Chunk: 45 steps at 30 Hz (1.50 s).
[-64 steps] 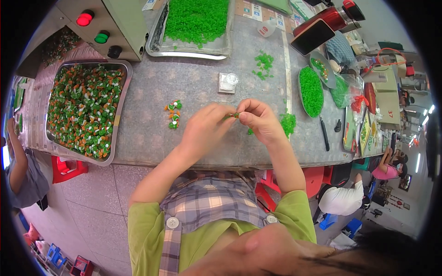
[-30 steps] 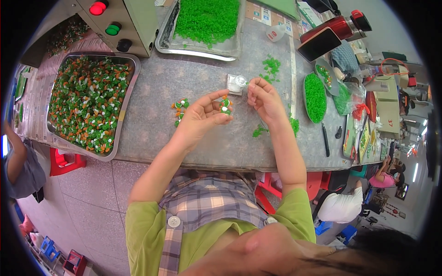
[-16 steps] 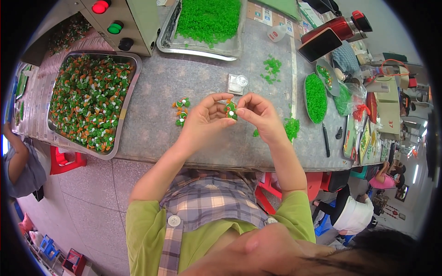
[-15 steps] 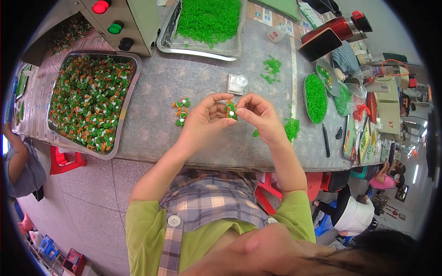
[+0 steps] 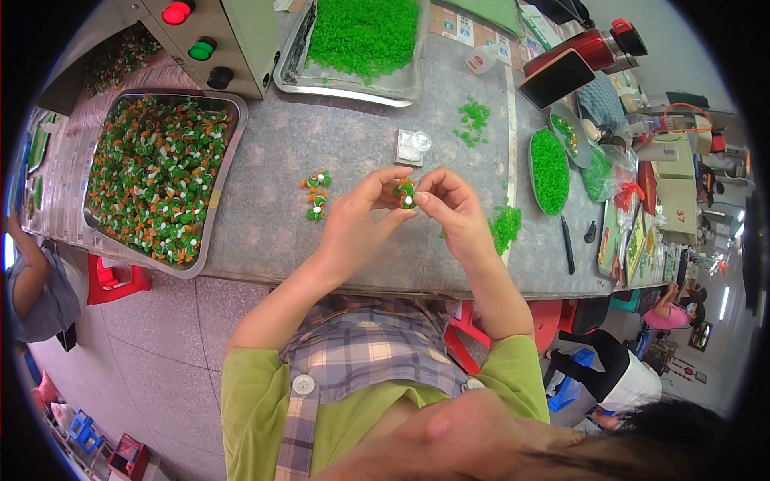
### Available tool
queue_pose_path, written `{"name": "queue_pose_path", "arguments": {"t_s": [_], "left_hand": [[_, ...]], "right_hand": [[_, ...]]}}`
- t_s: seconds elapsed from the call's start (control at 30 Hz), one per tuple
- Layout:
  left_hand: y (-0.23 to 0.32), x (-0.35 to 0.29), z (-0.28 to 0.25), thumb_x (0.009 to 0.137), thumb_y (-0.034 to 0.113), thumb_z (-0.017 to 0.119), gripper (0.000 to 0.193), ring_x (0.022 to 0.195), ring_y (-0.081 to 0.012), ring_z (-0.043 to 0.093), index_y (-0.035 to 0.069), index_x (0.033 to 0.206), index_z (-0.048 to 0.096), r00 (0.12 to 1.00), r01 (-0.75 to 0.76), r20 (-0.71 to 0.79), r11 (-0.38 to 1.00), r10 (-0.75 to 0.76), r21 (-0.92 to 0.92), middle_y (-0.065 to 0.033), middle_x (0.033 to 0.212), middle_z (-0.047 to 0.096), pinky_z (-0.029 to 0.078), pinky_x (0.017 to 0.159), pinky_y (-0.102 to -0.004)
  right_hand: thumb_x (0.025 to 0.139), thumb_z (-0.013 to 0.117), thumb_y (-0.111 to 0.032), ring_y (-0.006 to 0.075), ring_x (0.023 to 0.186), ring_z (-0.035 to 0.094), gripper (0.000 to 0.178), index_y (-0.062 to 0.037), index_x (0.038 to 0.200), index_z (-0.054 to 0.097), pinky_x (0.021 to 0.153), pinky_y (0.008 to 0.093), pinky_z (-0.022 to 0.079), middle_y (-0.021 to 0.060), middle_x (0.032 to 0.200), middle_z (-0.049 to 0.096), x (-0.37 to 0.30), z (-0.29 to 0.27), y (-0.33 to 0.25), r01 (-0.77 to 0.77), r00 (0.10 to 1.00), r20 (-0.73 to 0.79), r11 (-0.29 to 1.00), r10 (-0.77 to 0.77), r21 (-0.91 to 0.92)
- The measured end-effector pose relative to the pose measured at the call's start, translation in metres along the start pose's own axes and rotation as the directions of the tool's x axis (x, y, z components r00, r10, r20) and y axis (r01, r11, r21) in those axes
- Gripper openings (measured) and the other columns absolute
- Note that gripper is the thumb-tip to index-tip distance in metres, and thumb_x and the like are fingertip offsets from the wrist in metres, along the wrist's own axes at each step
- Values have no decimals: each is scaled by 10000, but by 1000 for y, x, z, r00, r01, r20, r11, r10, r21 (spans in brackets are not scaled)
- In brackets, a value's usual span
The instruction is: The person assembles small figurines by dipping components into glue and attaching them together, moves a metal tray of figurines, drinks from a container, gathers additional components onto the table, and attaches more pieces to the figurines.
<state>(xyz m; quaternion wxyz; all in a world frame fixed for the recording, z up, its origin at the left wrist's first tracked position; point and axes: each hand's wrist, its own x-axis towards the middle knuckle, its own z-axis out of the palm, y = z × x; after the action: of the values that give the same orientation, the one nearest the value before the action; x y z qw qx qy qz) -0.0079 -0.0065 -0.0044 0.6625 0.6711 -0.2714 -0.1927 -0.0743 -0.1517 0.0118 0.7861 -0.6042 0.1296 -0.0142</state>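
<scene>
Between the fingertips of both hands is a small figurine (image 5: pixel 406 193) in green, orange and white, raised over the grey tabletop. My left hand (image 5: pixel 362 210) pinches it from the left with thumb and fingers. From the other side my right hand (image 5: pixel 449 204) pinches it too, thumb against its edge. A few similar figurines (image 5: pixel 316 195) lie on the table just left of my left hand. Beyond my fingers a small square white block carries a clear round piece (image 5: pixel 415 146). Loose green pieces (image 5: pixel 505 227) are scattered to the right of my right hand.
A metal tray of figurines (image 5: pixel 220 192) stands at the left, below a machine with lit buttons (image 5: pixel 233 48). Another tray (image 5: pixel 385 100) holds green pieces at the back. On the right are an oval dish (image 5: pixel 550 172), a pen (image 5: pixel 568 244), a phone (image 5: pixel 557 78) and a red flask (image 5: pixel 573 50).
Both hands have shifted slightly to the right with the figurine between them. In the background at right, a person in white has bent lower.
</scene>
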Motion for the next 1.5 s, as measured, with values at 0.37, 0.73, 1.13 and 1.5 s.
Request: {"name": "queue_pose_path", "arguments": {"t_s": [0.37,0.73,1.13,1.5], "left_hand": [[4,20,-86,670,39,669,410,864,-153,543,52,1063,552,886,-51,-394,897,243,439,-69,919,586,423,786,-284],[8,8,-217,742,327,629,460,998,-279,479,91,1121,521,695,347,-309,73,649,935,-123,1071,541,332,865,-395],[-17,22,-79,722,177,625,264,716,-242,564,69,949,547,990,4,95,709,-101,706,-90,824,552,431,630,-348],[8,16,-21,807,196,586,162,627,-43,476,40,843,562,865,403,383,903,-323,-149,31,682,530,394,570,-202]], "right_hand": [[778,598,-96,57,705,501,127,-36,882,560,630,200,392,-26,776,548,-12,-53,-21,80,958,-228,923,-175,-376],[678,633,-110,218,643,530,103,-32,691,566,592,309,418,68,685,546,-20,-50,-4,-29,998,-41,230,-49,-973],[742,595,-47,130,657,587,95,-23,833,584,598,237,446,63,737,608,-15,-29,-15,22,974,-112,567,-199,-823],[701,615,20,182,712,596,226,-31,920,597,636,263,464,71,778,613,-11,7,-17,350,874,65,531,-482,-772]]}}
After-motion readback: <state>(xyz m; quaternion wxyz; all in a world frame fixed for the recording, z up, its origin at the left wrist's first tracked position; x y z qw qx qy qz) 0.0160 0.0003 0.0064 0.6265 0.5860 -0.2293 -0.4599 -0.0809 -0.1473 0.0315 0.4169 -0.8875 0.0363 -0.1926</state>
